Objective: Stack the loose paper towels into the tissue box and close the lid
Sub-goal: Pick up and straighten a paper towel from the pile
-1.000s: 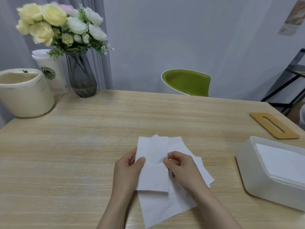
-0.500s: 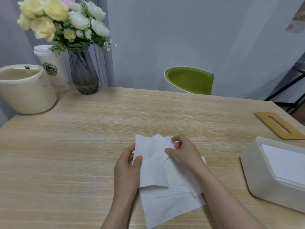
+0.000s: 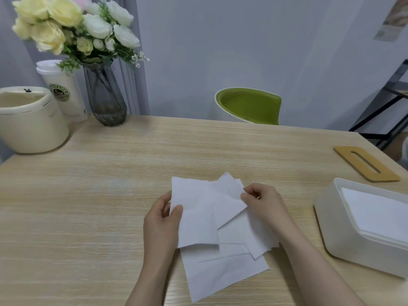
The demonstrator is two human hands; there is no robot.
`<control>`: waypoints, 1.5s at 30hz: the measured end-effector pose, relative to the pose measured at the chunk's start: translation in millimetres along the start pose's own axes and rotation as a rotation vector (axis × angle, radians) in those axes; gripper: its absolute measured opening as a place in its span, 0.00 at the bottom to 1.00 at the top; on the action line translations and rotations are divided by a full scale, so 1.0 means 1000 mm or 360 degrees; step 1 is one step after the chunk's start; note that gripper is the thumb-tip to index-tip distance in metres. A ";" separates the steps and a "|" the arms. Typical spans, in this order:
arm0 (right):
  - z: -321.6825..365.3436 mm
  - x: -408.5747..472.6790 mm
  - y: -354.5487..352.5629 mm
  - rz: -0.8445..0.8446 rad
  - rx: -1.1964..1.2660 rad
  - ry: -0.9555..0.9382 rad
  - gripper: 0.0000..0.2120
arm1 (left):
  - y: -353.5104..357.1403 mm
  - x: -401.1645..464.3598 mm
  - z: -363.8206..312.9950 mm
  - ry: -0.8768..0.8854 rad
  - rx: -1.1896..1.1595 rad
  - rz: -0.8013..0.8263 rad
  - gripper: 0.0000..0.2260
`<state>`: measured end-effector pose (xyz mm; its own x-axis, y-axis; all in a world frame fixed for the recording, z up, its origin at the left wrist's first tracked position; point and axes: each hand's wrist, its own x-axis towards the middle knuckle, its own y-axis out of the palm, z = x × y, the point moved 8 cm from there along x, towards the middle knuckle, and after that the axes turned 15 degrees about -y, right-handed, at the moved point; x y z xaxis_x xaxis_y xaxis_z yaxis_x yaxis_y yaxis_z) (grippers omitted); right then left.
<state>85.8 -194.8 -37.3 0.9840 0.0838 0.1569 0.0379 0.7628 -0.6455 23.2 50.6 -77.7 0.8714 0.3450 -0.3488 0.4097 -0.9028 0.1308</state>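
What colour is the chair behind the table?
The chair is green with a white edge, seen in the head view.

paper towels (image 3: 220,257) table-centre | tissue box (image 3: 331,228) right of them | lid (image 3: 366,164) behind box | vase (image 3: 103,96) far-left

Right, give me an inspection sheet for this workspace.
Surface: light wooden table.
Job's things: loose paper towels fanned at front centre; white tissue box open at right, towels inside; wooden lid flat behind it.
Clutter: flower vase, paper cup, cream container, far left.
Grippers: left hand and right hand pinch towels.
Cables: nothing seen.
Surroundings: green chair, grey wall, dark shelf frame.
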 end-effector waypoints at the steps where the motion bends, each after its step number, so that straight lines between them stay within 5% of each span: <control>1: -0.001 -0.002 -0.007 0.0005 -0.0012 -0.0009 0.08 | -0.001 0.000 0.000 -0.0013 -0.0025 0.0004 0.16; 14: -0.019 -0.017 -0.034 0.0677 -0.0078 0.0004 0.12 | 0.027 -0.009 0.003 -0.0183 0.0065 0.0366 0.13; 19: -0.024 -0.011 -0.038 0.0151 0.0066 -0.0006 0.04 | 0.042 -0.013 0.004 -0.0243 -0.0015 0.0414 0.14; 22: -0.030 -0.027 -0.039 -0.0050 0.0211 0.0024 0.08 | 0.041 -0.013 0.008 -0.0257 -0.0086 0.0377 0.13; 29: -0.023 -0.074 -0.034 -0.0110 0.0378 0.0068 0.13 | 0.039 -0.014 0.009 -0.0228 -0.0074 0.0368 0.13; 35: -0.036 -0.097 -0.019 -0.0090 0.0547 0.0328 0.07 | 0.040 -0.013 0.010 -0.0230 -0.0066 0.0347 0.12; 45: -0.041 -0.094 -0.042 -0.0311 0.0294 0.0273 0.04 | 0.039 -0.013 0.012 -0.0220 -0.0041 0.0332 0.12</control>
<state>-0.8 -260.9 -55.5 0.9768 -0.1732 0.1259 0.2124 0.8586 -0.4665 24.8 8.3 -79.1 0.8933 0.1116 -0.4354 0.2331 -0.9433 0.2363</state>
